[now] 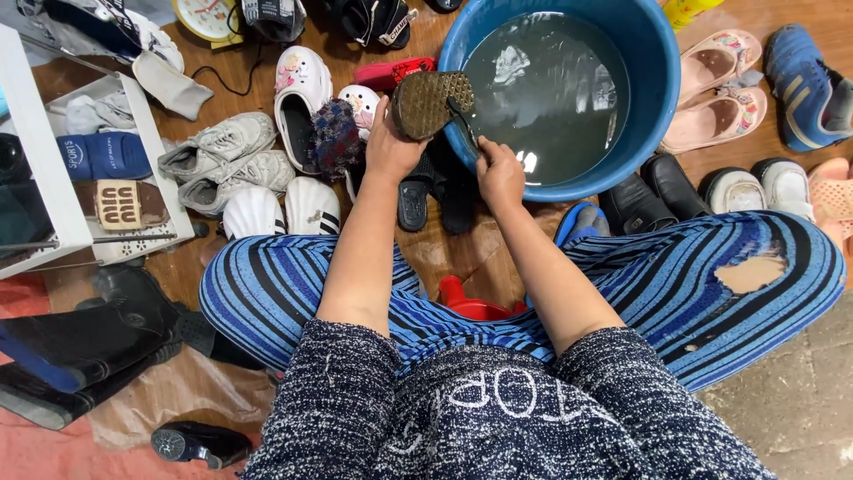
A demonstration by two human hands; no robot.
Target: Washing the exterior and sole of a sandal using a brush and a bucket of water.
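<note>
Scrubbing step, by the look of it: left hand (391,147) is wrapped around a shoe (433,103) held sole-up at the near rim of the blue basin (653,84), fingers closed tight on its upper. Right hand (500,173) is clamped on a dark brush (464,124), only partly visible, its tip touching the sole's right edge, just right of the left-hand grip. The shoe sits above the basin edge, not in the water; the tread looks dirty and brownish. Judging from that, the sole is mid-clean, and the next move likely calls for a firm left hold while the brush works across the tread, close over the water (546,89) for rinsing. Counts: one basin, one brush, one shoe in hand. Left of the grip: one pair of grey-white sneakers (222,156), one pair of white striped slides (280,209), one pair of white clogs (302,89). Right of the grip, beyond the basin: one pair of pink sandals (715,89), one blue sneaker (813,80), one pair of black shoes (653,196). Something pale lies under the water; can't tell what.
</note>
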